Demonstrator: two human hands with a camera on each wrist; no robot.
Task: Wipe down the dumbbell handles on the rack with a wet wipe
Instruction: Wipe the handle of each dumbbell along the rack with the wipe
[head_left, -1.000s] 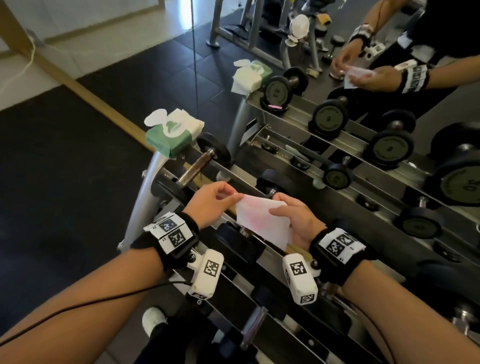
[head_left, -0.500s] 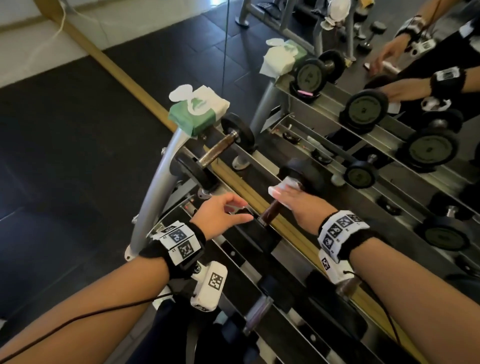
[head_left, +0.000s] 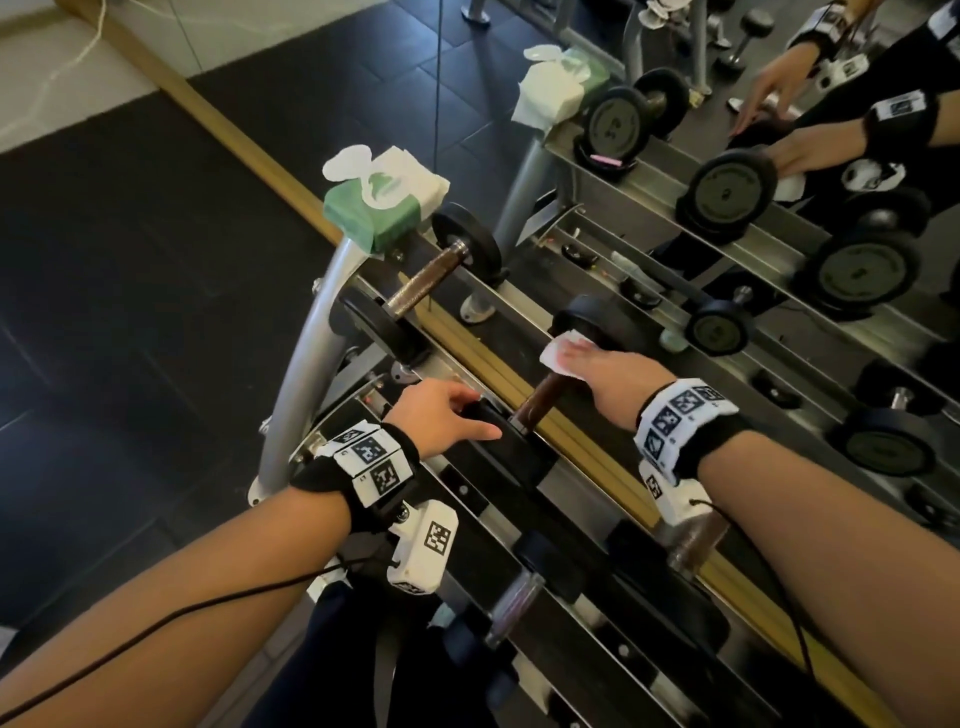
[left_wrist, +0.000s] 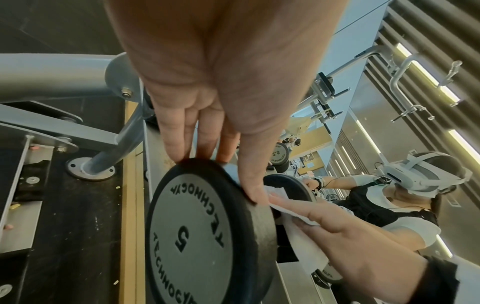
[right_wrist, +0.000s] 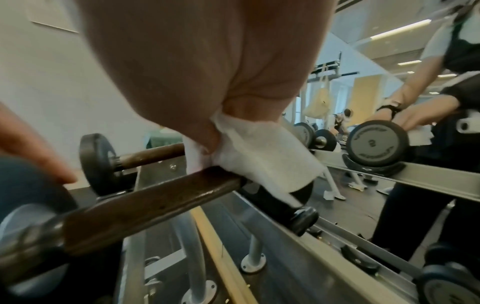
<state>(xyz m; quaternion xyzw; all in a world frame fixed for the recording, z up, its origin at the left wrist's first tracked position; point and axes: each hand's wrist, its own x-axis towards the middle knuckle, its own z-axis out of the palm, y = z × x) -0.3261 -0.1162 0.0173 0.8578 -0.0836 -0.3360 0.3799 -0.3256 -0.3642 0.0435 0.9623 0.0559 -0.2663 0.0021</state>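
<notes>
Near dumbbell end plate (left_wrist: 192, 236) under the left hand, mirrored lettering TECHNOGYM round the rim and a mirrored 5 at centre, smaller far plate (left_wrist: 279, 153) marked about 0.5, remaining plate markings too blurred.

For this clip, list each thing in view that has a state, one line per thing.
wet wipe: wrapped round the handle's far end, in the right hand's grip
dumbbell handle: on the rack, near end bare
right hand: grips the wipe on the handle
left hand: fingers straight, resting on the near weight plate
wipes pack: lid flap open
</notes>
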